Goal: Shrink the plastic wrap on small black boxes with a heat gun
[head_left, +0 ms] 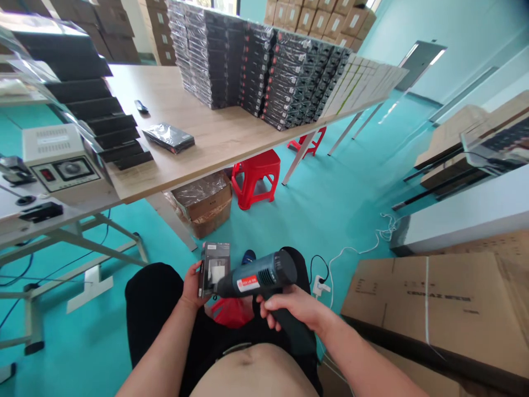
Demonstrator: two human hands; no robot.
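In my left hand [192, 285] is a small black box [215, 262] with a pale picture on its front, held upright above my lap. My fingers wrap its left edge and lower side. My right hand [289, 306] grips the handle of a dark heat gun [260, 274] with a red and white label. The gun's nozzle points left and sits right at the lower part of the box; whether they touch I cannot tell. Below them, part of a red stool [233, 312] shows between my legs.
A wooden table [161, 171] ahead bears stacked wrapped boxes [289, 71], one loose wrapped box [169, 137] and a leaning black stack [91, 99]. A control unit [66, 162] stands left. Red stool [257, 171] and open carton [206, 204] are underneath. Cartons [430, 309] and a power strip [320, 285] lie right.
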